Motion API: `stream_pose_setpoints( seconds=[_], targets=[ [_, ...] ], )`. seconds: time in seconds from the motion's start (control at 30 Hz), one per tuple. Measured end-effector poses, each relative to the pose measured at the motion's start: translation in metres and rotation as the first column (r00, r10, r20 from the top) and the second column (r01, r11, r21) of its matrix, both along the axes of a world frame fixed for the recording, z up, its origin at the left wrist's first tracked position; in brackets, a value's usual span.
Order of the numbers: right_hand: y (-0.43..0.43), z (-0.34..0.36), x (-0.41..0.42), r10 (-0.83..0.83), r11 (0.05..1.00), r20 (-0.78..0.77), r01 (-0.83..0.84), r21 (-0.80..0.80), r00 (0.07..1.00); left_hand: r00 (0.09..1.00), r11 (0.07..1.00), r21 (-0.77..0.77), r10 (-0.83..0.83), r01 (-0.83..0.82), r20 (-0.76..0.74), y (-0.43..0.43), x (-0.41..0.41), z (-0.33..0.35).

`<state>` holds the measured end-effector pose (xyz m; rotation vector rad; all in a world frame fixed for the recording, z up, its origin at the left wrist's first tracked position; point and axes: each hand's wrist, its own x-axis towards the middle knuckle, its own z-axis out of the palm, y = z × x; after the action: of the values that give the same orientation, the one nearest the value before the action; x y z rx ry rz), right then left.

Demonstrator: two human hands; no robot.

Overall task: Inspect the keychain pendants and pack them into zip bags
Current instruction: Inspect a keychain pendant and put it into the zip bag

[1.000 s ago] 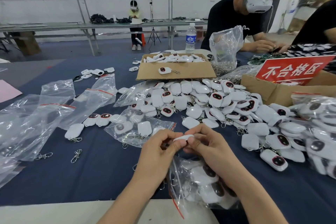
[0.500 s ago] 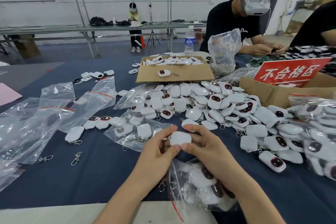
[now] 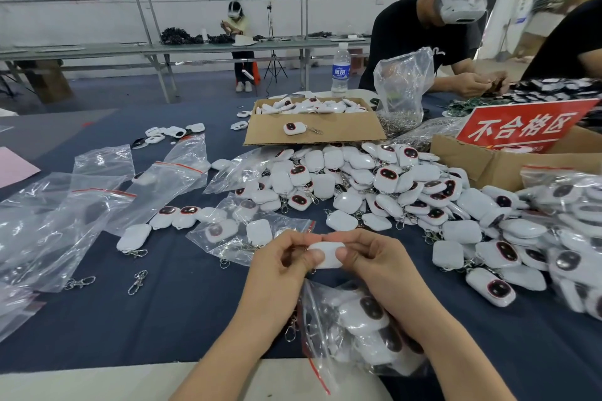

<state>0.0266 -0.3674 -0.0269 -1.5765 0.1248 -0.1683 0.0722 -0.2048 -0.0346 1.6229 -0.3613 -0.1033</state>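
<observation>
Right now, held low over the bench (image 3: 163, 319): one white keychain pendant (image 3: 327, 254), raised between the left hand (image 3: 280, 267) and the right hand (image 3: 374, 265). Clamped on it from both ends, fingers (image 3: 314, 258) curled round, a thumb from each side pressed on the near face. Plain white side turned to the camera, far side hidden.

Just beneath the wrists, flat on the bench, a zip bag (image 3: 355, 329) partly filled with pendants, its red seal strip toward the near edge, the right forearm crossing over it.

Beyond the hands and out to the right, a broad heap of pendants (image 3: 374, 182), some showing dark oval faces, others white backs, clasps tangled among them. Just left of the heap, a second bag (image 3: 241, 231) holding a few pendants. Farther left, several mostly empty bags (image 3: 81, 215) strewn flat, with two loose clasps (image 3: 138, 282) near them.

Behind the heap, an open cardboard box (image 3: 345, 132) with more pendants inside and one lying on its flap. At the right, a red sign (image 3: 521, 128) propped in another carton. Across the bench, a person in black (image 3: 420, 39) wearing a headset, with a water bottle (image 3: 340, 70) beside.
</observation>
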Motion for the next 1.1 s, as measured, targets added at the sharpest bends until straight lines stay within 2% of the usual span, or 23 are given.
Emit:
stream_pose_setpoints(
  seconds=[0.2, 0.27, 0.43, 0.5, 0.63, 0.7, 0.77, 1.1],
  targets=[
    [0.0013, 0.0023, 0.0000, -0.006, 1.000, -0.015, 0.006, -0.018, 1.000, 1.000, 1.000, -0.014, 0.015, -0.015, -0.002, -0.0002, -0.0023, 0.0025],
    [0.0032, 0.0017, 0.0009, -0.028, 1.000, -0.019, 0.028, 0.000, 0.999, 0.998, 0.999, -0.016, 0.051, -0.051, 0.044, -0.0007, -0.0042, 0.0019],
    [0.0027, 0.0001, 0.0029, -0.104, 0.958, -0.081, 0.122, 0.260, 0.991, 0.976, 0.993, 0.115, -0.062, 0.038, 0.208, -0.0058, -0.0093, 0.0008],
    [0.0016, 0.0009, 0.0023, -0.082, 0.947, -0.067, 0.099, 0.305, 0.994, 0.978, 0.992, 0.125, -0.009, -0.017, 0.208, -0.0060, -0.0080, 0.0005],
    [0.0041, 0.0021, 0.0001, 0.027, 0.990, -0.002, -0.026, 0.137, 1.000, 0.991, 0.996, 0.038, 0.082, -0.086, 0.104, -0.0029, -0.0045, -0.0007],
    [0.0043, 0.0012, 0.0003, 0.019, 0.996, -0.003, -0.019, 0.083, 1.000, 0.990, 0.992, 0.067, 0.102, -0.109, 0.099, -0.0028, -0.0039, -0.0012],
    [0.0044, 0.0005, 0.0001, 0.007, 0.998, -0.023, -0.005, 0.059, 1.000, 0.988, 0.985, 0.118, 0.111, -0.123, 0.104, -0.0022, -0.0029, -0.0030],
    [0.0049, 0.0006, 0.0007, -0.027, 0.999, -0.049, 0.028, 0.017, 0.998, 0.988, 0.985, 0.138, 0.088, -0.105, 0.128, -0.0018, -0.0042, -0.0017]
  ],
)
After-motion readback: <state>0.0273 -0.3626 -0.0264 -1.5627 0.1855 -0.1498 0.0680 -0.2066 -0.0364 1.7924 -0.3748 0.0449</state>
